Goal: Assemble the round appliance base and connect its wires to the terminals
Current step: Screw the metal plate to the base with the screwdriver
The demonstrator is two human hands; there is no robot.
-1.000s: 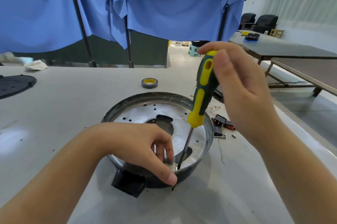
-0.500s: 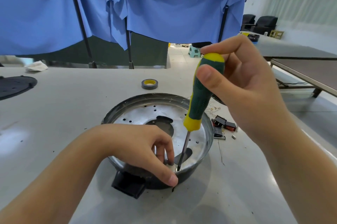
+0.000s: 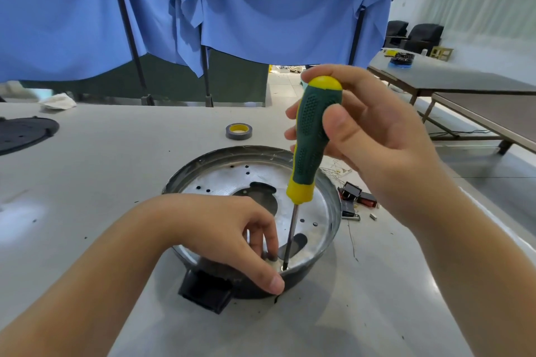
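Observation:
The round appliance base [image 3: 329, 197], dark outside with a shiny perforated metal plate inside, sits on the grey table in front of me. A black box-shaped part [image 3: 206, 294] sticks out of its near side. My left hand [image 3: 232, 237] grips the near rim, thumb outside, fingertips inside pinching something small that I cannot make out. My right hand [image 3: 368, 136] holds a green and yellow screwdriver [image 3: 311, 147] nearly upright, with its tip down on the plate right beside my left fingertips. No wires show inside the base.
A roll of grey tape [image 3: 239, 131] lies behind the base. Small black and red parts [image 3: 358, 200] and thin loose wires [image 3: 338, 172] lie to its right. A black round plate [image 3: 24, 133] rests at the far left. Blue cloth hangs behind the table.
The screwdriver handle has swung from leaning right to nearly upright, and my right hand has shifted its grip down around the handle. The left hand has stayed on the rim.

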